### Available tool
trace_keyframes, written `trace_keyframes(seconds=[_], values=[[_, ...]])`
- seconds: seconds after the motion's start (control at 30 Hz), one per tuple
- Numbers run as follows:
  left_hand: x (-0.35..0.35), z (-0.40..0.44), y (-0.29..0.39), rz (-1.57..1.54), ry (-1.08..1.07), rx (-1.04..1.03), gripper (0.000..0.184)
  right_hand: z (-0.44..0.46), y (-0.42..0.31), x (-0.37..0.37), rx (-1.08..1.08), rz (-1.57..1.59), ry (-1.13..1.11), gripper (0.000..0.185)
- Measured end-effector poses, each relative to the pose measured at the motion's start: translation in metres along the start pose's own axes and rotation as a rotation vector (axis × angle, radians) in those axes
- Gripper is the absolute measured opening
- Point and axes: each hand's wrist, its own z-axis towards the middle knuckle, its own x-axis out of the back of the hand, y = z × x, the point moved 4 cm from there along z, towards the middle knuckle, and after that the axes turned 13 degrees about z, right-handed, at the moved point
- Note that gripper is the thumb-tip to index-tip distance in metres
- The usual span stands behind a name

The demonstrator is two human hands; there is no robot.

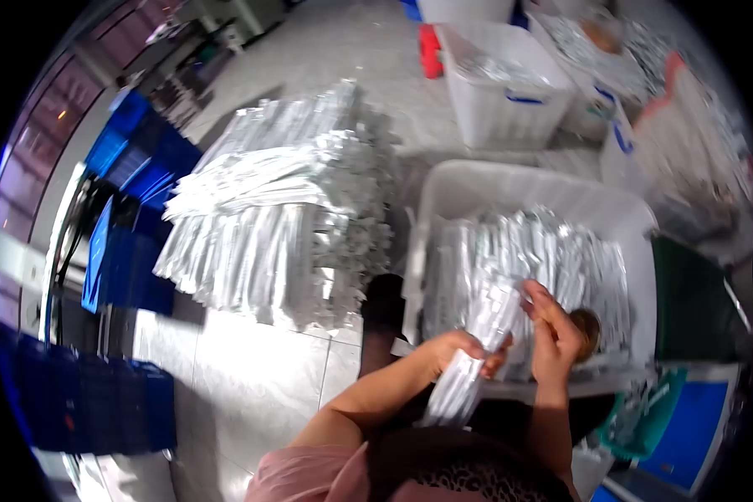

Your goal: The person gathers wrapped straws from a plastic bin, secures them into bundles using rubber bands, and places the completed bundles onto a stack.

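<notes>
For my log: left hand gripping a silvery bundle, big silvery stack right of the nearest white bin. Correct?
No: the head view shows the big silvery stack left of the nearest white bin; the left hand grips a silvery bundle.

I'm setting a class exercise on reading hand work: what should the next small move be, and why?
Probably the right hand should neaten the upper end of the silvery bundle, because the left hand already grips the bundle partway along, while the right is beside that end.

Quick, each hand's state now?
Left hand: closed around a bundle of long, silvery, plastic-looking strips.
Right hand: curled at the bundle's far end; grip cannot be told.
</notes>
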Motion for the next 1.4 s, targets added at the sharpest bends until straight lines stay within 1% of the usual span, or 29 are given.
trace_keyframes(seconds=[0.03, 0.17, 0.27, 0.4, 0.47, 0.5, 0.57, 0.6, 0.63, 0.67, 0.7, 0.77, 0.8, 0.83, 0.9, 0.93, 0.97, 1.0, 1.03, 1.07, 1.1, 1.13, 1.17, 1.2, 1.23, 1.3, 1.33, 1.37, 1.4], values=[[0.000, 0.001, 0.001, -0.022, 0.019, -0.004, 0.048, 0.005, -0.001, -0.003, 0.126, -0.378, -0.105, 0.036], [0.004, 0.001, -0.009, 0.212, 0.242, 0.025, 0.036, 0.017, -0.001, -0.011, -0.073, -0.245, -0.284, 0.057], [-0.016, 0.013, -0.009, 0.295, 0.132, 0.063, 0.029, 0.020, -0.016, -0.018, -0.163, -0.360, -0.442, 0.060], [-0.031, 0.019, -0.014, 0.324, 0.009, 0.078, 0.028, 0.029, -0.033, -0.031, -0.263, -0.491, -0.475, 0.043], [-0.031, 0.022, -0.022, 0.312, -0.013, 0.135, 0.027, 0.026, -0.032, -0.038, -0.183, -0.668, -0.911, 0.036], [-0.031, 0.022, -0.027, 0.303, -0.032, 0.203, 0.026, 0.028, -0.033, -0.037, -0.189, -0.672, -0.913, 0.036], [-0.030, 0.018, -0.025, 0.308, -0.031, 0.201, 0.032, 0.034, -0.029, -0.034, -0.317, -0.580, -0.809, 0.038], [-0.029, 0.015, -0.019, 0.404, 0.112, 0.100, 0.040, 0.032, -0.020, -0.023, -0.356, -0.296, -0.502, 0.052], [-0.028, 0.009, -0.013, 0.494, 0.257, -0.006, 0.048, 0.025, -0.010, -0.029, -0.352, -0.304, -0.515, 0.052], [-0.021, -0.002, -0.017, 0.744, 0.280, -0.026, 0.064, 0.018, 0.000, -0.032, -0.392, 0.066, -0.245, 0.059], [-0.007, -0.016, -0.029, 0.950, 0.387, 0.044, 0.066, 0.009, 0.013, -0.028, -0.422, 0.431, 0.031, 0.067], [-0.008, -0.053, -0.048, 0.953, 0.421, -0.084, 0.068, -0.030, 0.059, 0.000, -0.589, 0.410, 0.177, 0.071], [0.003, -0.064, -0.078, 0.580, 0.378, -0.015, 0.062, -0.045, 0.065, -0.010, -0.685, 0.461, 0.155, 0.067], [0.000, -0.069, -0.079, 0.604, 0.371, -0.010, 0.062, -0.056, 0.073, -0.025, -0.772, 0.517, 0.131, 0.063], [-0.009, -0.077, -0.065, 0.675, 0.626, 0.018, 0.048, -0.063, 0.083, -0.041, -0.850, 0.376, 0.184, 0.058], [-0.011, -0.078, -0.052, 0.723, 0.720, 0.015, 0.051, -0.059, 0.086, -0.046, -0.845, 0.297, 0.126, 0.052], [-0.010, -0.082, -0.035, 0.774, 0.818, 0.007, 0.053, -0.051, 0.088, -0.053, -0.835, 0.187, 0.116, 0.051], [-0.011, -0.077, -0.015, 0.932, 0.912, -0.257, 0.065, -0.036, 0.089, -0.060, -0.738, 0.060, 0.036, 0.052], [-0.002, -0.077, -0.006, 1.046, 1.065, -0.392, 0.078, -0.019, 0.087, -0.069, -0.647, -0.070, -0.039, 0.052], [-0.021, -0.080, 0.022, 1.159, 1.036, -0.423, 0.083, 0.012, 0.064, -0.103, -0.685, -0.189, -0.180, 0.051], [-0.041, -0.085, 0.051, 1.276, 1.006, -0.454, 0.088, 0.043, 0.066, -0.111, -0.612, -0.264, -0.347, 0.047], [-0.052, -0.092, 0.069, 1.350, 1.050, -0.562, 0.090, 0.073, 0.046, -0.146, -0.550, -0.293, -0.394, 0.047], [-0.060, -0.100, 0.083, 1.423, 1.093, -0.675, 0.091, 0.105, 0.032, -0.179, -0.301, -0.392, -0.488, 0.047], [-0.066, -0.111, 0.092, 1.514, 1.119, -0.773, 0.087, 0.139, 0.023, -0.207, -0.103, -0.603, -0.585, 0.051], [-0.063, -0.121, 0.092, 1.585, 1.165, -0.827, 0.078, 0.171, 0.021, -0.236, 0.009, -0.648, -0.637, 0.056], [-0.040, -0.130, 0.078, 1.542, 1.165, -0.753, 0.069, 0.231, 0.044, -0.282, 0.305, -0.853, -0.663, 0.063], [-0.038, -0.134, 0.075, 1.506, 1.232, -0.718, 0.056, 0.253, 0.056, -0.309, 0.410, -0.995, -0.667, 0.065], [-0.034, -0.135, 0.069, 1.474, 1.238, -0.744, 0.049, 0.273, 0.076, -0.332, 0.331, -1.084, -0.713, 0.066], [-0.018, -0.137, 0.060, 1.399, 1.192, -0.692, 0.052, 0.285, 0.101, -0.349, 0.250, -1.170, -0.757, 0.067]])
